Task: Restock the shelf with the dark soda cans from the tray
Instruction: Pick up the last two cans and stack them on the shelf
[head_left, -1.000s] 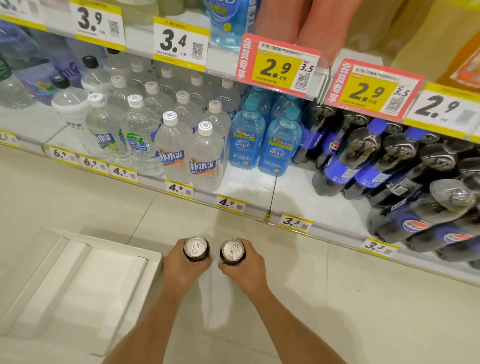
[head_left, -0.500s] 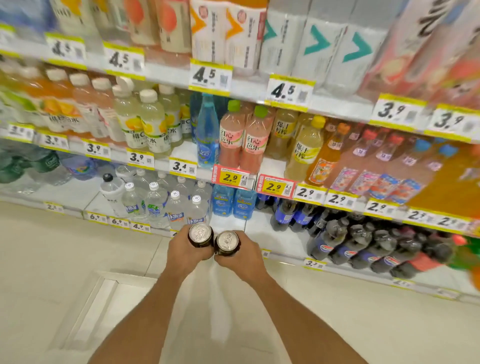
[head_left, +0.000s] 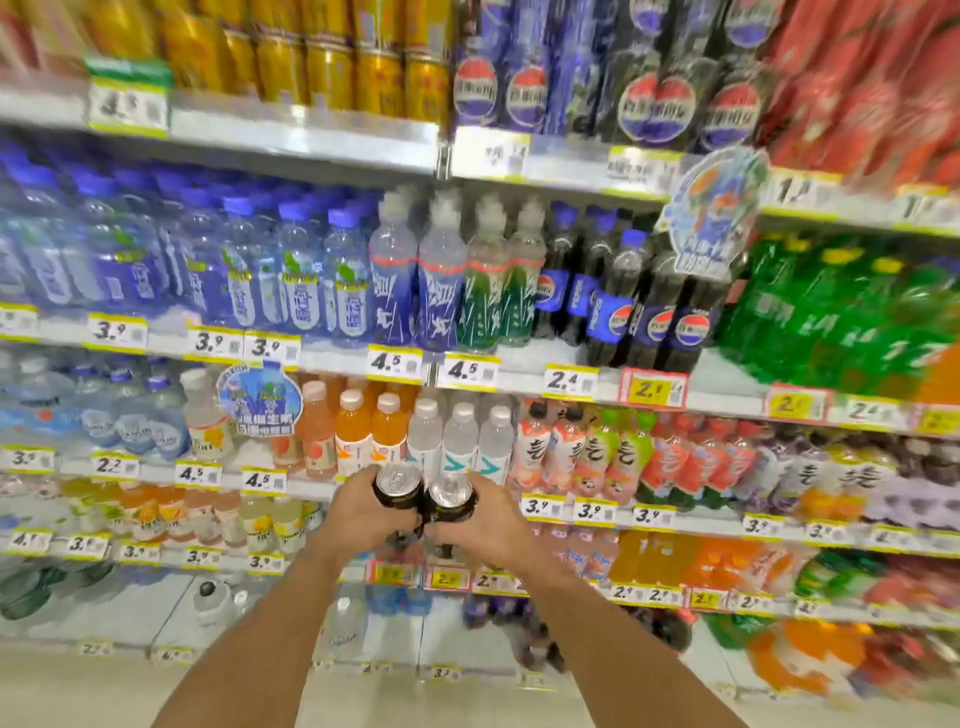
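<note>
I see both forearms reaching forward, hands together. My left hand is wrapped around 1 dark soda can, upright, silver top facing me. My right hand grips a 2nd dark can, touching the 1st on its right. Just beyond the knuckles: clear bottles and orange bottles on the shelf. Higher and farther right, cola bottles; top tier blurred, gold cans.

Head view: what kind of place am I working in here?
Very likely a supermarket drinks aisle: tiered shelves packed with bottled drinks, yellow price tags along every shelf edge, and rows of cola bottles.
</note>
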